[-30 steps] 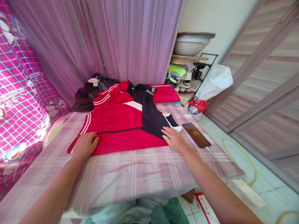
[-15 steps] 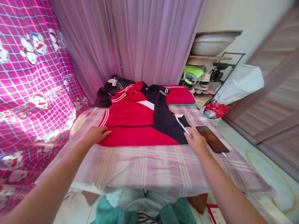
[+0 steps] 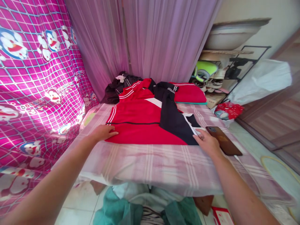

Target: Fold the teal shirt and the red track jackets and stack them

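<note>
A red and dark navy track jacket point(image 3: 138, 133) lies half folded across the table, with a black zip line along it and white stripes at its left hem. My left hand point(image 3: 105, 132) has its fingers closed on the hem at the lower left corner. At the other end, the white-trimmed collar point(image 3: 191, 123) is pinched between the fingers of my right hand point(image 3: 207, 141). One navy sleeve stretches toward the back of the table. The undersides of the cloth at both grips are hidden.
A brown phone point(image 3: 223, 140) on a white cable lies right of my right hand. Behind the jacket are a folded red garment point(image 3: 191, 92) and a dark clothes pile point(image 3: 113, 90). A pink patterned curtain point(image 3: 47, 93) hangs left; a shoe rack point(image 3: 248, 51) stands right.
The view has shifted, so everything sits farther right in the picture. Both hands stay at the jacket's two ends. More white collar lining shows by my right fingers.
</note>
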